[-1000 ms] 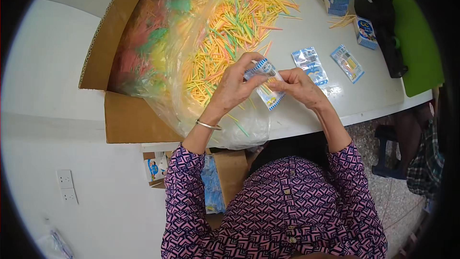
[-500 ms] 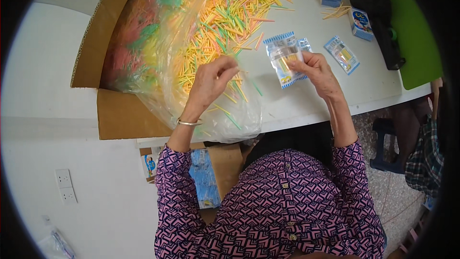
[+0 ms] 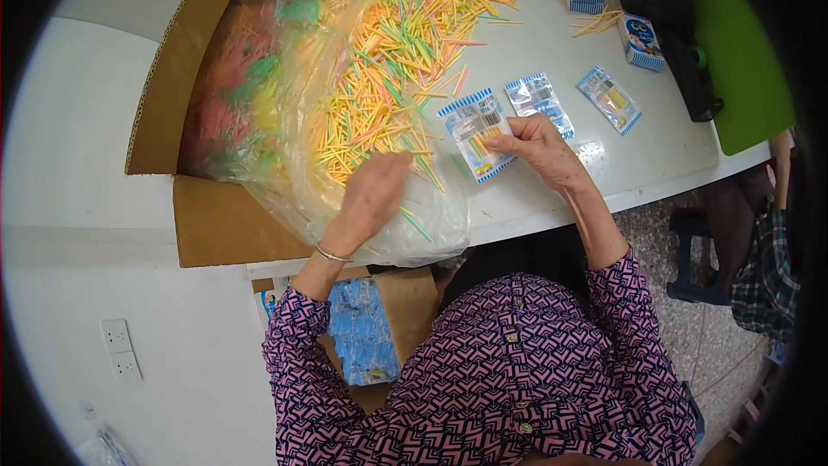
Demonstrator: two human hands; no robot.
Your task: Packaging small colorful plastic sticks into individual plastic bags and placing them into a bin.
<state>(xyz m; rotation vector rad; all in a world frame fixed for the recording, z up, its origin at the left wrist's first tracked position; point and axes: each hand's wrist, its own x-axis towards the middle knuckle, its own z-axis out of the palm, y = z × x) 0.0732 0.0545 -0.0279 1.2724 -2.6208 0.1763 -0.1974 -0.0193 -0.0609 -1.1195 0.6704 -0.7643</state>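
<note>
My right hand (image 3: 543, 154) pinches a small clear packet (image 3: 473, 131) with blue-striped ends by its right side, between thumb and fingers. Yellow and pink candy-coloured sticks show inside it, and it is tilted above the table. Just behind it lies another packet (image 3: 540, 105), whose face is mostly silvery and blue. My left hand (image 3: 377, 194) is over the near edge of a big heap of thin yellow, orange, green and pink sticks (image 3: 388, 69). Its fingertips are blurred and partly hidden, so any hold on a stick cannot be made out.
The sticks spill from a clear plastic bag (image 3: 297, 60) in a cardboard box (image 3: 157, 86). A third packet (image 3: 609, 99), small blue-and-white boxes (image 3: 642, 41) and a black object (image 3: 664, 0) lie to the right. Below the table, an open carton holds blue packets (image 3: 360, 328). Another person's checked garment (image 3: 763, 280) shows at right.
The right hand has moved left and a little nearer with its packet, uncovering the packet behind. My left hand has dropped lower, turning its back upward over the sticks.
</note>
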